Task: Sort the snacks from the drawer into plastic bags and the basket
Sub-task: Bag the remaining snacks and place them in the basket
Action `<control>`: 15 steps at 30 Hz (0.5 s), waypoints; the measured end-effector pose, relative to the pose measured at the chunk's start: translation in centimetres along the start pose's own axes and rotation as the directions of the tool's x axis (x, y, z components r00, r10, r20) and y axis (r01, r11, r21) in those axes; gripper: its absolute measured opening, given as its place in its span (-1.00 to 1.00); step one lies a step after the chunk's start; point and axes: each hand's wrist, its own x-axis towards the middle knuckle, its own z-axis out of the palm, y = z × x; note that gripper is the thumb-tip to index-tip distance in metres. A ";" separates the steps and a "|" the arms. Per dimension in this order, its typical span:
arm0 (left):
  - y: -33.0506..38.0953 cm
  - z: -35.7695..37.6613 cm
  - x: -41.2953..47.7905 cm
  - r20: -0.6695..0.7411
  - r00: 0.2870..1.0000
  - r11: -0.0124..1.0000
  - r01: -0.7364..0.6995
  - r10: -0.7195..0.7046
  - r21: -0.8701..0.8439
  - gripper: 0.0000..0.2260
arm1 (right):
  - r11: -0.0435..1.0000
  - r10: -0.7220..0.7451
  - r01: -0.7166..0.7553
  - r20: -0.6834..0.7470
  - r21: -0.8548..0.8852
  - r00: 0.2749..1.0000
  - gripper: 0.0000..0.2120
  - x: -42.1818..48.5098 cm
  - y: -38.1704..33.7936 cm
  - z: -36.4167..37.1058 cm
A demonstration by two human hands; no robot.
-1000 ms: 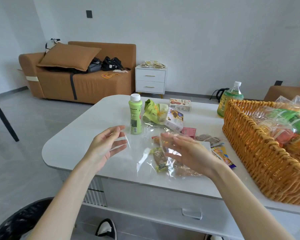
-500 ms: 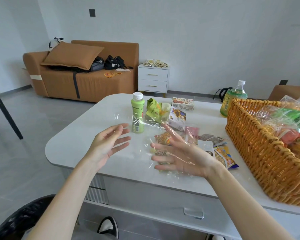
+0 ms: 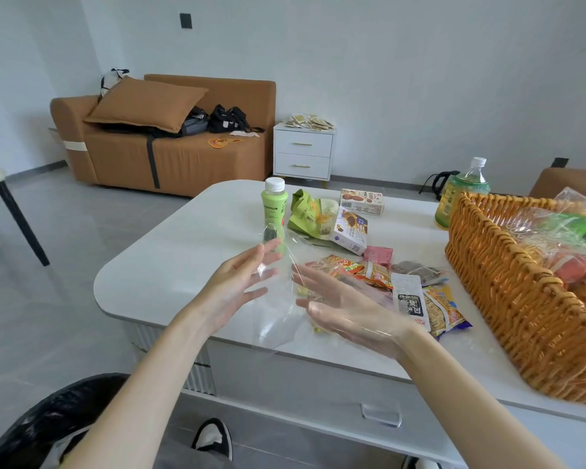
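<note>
Little can be read here. The white packet (image 3: 410, 301) carries a black panel with large white Chinese characters, upside down in this view; I cannot read them surely. At eleven o'clock from it, the orange packet (image 3: 359, 271) has coloured lettering, too crumpled to read. At twelve o'clock, the white box (image 3: 351, 231) bears a small square code. At ten o'clock, the green bottle (image 3: 274, 211) has a dark band of unreadable small print.
</note>
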 end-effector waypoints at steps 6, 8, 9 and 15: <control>0.1 0.6 -0.1 0.084 0.996 0.999 0.005 -0.008 0.033 -0.69 | 0.967 -0.022 0.064 -0.167 0.246 0.986 -0.55 0.7 0.1 0.4; 0.0 0.7 -0.2 0.069 0.998 0.999 -0.012 0.009 0.042 -0.69 | 0.993 -0.005 0.033 -0.233 0.117 0.973 -0.48 0.9 0.6 0.7; -0.1 0.8 -0.2 0.059 0.998 0.999 -0.018 0.015 0.047 -0.69 | 0.996 0.009 0.013 -0.253 0.085 0.967 -0.41 1.0 0.9 0.7; -0.4 0.9 -0.1 0.048 0.999 0.998 -0.003 0.000 0.066 -0.60 | 0.999 0.050 -0.049 -0.143 0.011 0.988 -0.12 0.8 0.8 0.8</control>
